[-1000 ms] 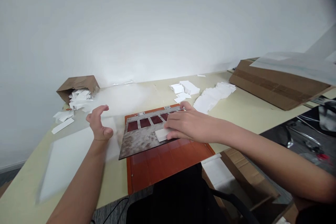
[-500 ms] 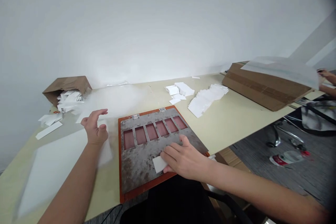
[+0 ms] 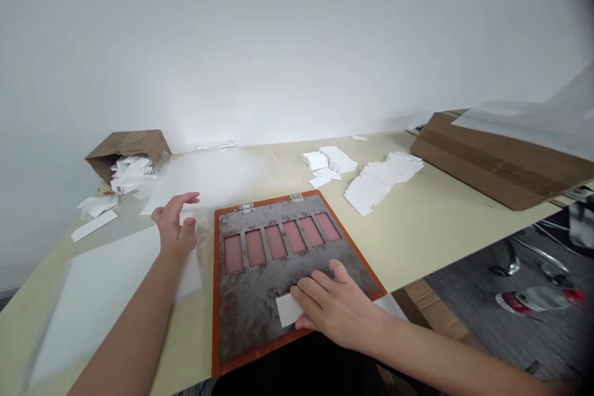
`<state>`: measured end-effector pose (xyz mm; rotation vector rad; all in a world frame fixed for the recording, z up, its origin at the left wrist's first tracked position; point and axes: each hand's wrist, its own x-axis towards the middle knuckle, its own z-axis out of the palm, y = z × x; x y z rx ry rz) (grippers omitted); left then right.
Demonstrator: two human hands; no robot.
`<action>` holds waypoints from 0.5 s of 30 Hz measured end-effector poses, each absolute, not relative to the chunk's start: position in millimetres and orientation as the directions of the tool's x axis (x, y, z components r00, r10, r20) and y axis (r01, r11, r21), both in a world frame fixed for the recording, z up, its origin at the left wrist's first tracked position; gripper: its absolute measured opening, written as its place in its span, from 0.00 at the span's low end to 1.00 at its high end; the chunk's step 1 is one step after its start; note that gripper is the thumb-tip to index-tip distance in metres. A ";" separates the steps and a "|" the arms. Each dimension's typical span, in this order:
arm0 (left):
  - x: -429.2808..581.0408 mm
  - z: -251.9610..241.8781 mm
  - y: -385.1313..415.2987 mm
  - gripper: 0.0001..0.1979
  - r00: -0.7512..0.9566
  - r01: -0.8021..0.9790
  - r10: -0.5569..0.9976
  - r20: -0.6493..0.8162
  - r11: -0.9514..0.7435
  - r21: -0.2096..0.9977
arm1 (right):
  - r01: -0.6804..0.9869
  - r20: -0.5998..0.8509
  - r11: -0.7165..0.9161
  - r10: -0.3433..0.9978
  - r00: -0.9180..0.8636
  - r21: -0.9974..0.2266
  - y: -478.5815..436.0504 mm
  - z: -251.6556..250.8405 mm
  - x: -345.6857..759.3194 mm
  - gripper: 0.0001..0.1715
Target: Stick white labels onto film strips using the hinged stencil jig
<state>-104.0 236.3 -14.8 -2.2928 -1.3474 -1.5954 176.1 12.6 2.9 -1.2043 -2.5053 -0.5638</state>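
Head view: grey six-window plate [image 3: 250,306] lies flat over orange board [image 3: 216,303], on bench [image 3: 413,229].
Right hand [image 3: 338,308]: grip pinching white card [image 3: 287,309], over plate's near part.
Left hand [image 3: 175,230]: grip spread, raised just left of plate.

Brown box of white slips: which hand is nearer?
Left. The left hand is raised in front of the brown box, not touching; the right hand is farther off, over the grey plate.

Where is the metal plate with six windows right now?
In the head view, the metal plate lies low, near the middle, on the orange board; the left hand is left of it, the right hand over its near part.
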 end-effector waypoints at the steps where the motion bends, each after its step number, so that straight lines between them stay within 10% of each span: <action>1: -104.2 -15.5 236.3 0.40 0.101 0.657 0.616 0.781 -0.631 0.412 | 0.796 0.410 0.586 0.695 -0.591 0.153 14.6 7.4 179.9 0.22; 5: -105.2 -18.3 237.0 0.40 0.115 0.656 0.631 0.768 -0.629 0.418 | 0.831 0.289 0.546 0.816 -0.500 -0.104 57.3 38.3 223.5 0.20; 9: -106.5 -20.4 238.4 0.40 0.104 0.668 0.673 0.732 -0.593 0.450 | 0.994 0.040 0.101 0.994 -0.102 0.029 149.7 56.9 295.5 0.19; 15: -108.5 -20.3 237.6 0.40 0.126 0.672 0.700 0.703 -0.582 0.459 | 0.996 -0.138 0.022 0.990 -0.010 0.082 258.4 31.9 363.6 0.17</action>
